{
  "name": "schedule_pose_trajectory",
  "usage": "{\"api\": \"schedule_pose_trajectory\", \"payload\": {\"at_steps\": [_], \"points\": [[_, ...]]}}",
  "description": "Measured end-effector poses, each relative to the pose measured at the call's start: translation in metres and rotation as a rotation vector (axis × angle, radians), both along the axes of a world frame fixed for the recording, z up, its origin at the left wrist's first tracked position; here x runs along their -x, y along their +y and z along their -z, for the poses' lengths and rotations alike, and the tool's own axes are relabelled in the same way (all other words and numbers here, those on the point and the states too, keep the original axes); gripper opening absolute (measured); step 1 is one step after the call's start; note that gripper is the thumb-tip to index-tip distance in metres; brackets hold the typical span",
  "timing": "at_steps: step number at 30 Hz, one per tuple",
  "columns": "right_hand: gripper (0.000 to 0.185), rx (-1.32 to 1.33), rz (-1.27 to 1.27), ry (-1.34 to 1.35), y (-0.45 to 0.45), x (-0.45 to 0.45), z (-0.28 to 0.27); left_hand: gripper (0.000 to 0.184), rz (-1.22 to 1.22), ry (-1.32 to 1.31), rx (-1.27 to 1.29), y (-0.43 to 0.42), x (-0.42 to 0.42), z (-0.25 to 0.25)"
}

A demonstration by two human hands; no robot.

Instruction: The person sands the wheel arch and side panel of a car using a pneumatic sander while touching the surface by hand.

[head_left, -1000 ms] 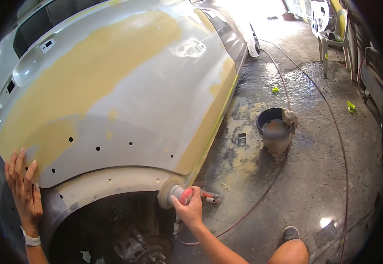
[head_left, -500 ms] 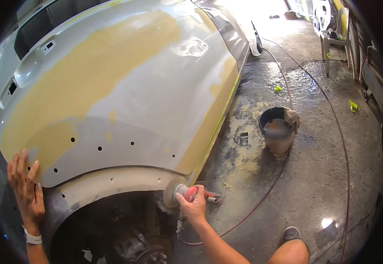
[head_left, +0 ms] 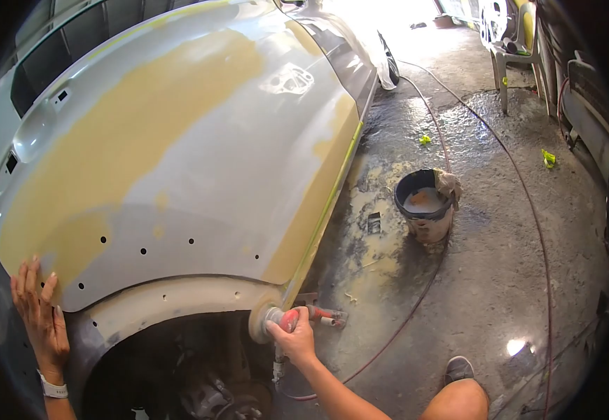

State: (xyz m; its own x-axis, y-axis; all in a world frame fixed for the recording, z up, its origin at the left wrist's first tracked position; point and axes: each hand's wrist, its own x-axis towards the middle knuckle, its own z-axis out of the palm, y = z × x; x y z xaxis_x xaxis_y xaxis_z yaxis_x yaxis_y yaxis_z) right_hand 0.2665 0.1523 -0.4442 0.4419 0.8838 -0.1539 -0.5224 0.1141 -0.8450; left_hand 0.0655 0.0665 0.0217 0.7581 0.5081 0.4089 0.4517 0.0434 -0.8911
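Observation:
My right hand [head_left: 295, 339] is wrapped around a red-topped air sander [head_left: 289, 321]. The sander's round pad [head_left: 259, 322] rests against the end of the pale wheel arch lip [head_left: 199, 295], beside the dark wheel opening. My left hand [head_left: 44, 318] lies with fingers spread on the edge of the car's body panel [head_left: 199, 168], at the far left. That panel is grey with large yellowish filler patches and has several small dark holes along its lower curve. Inside the wheel opening, brake parts [head_left: 220, 402] show dimly.
A dark bucket [head_left: 427, 225] of cloudy liquid, a rag [head_left: 448, 183] over its rim, stands on the wet concrete floor. A reddish hose [head_left: 404, 329] loops across the floor from the sander. A plastic chair [head_left: 518, 61] stands at the back right. My shoe [head_left: 459, 369] is lower right.
The whole view has shifted, so the car and bucket appear further left. The sander sits slightly lower against the arch end. My left hand stays on the panel edge.

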Motion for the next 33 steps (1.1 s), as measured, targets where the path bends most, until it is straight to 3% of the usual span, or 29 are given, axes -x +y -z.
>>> {"api": "schedule_pose_trajectory", "payload": {"at_steps": [15,21,33], "points": [[0.050,0.022,-0.120,0.132,0.017,-0.025,0.008,0.055,-0.005,0.005,-0.005,0.000,0.002,0.000],[0.058,-0.003,-0.061,0.152,0.024,-0.024,0.011,0.054,-0.009,0.011,0.000,0.000,0.002,-0.003],[0.062,-0.061,0.034,-0.192,0.009,-0.033,-0.039,0.056,0.001,0.002,-0.001,0.000,-0.002,-0.001]]}}
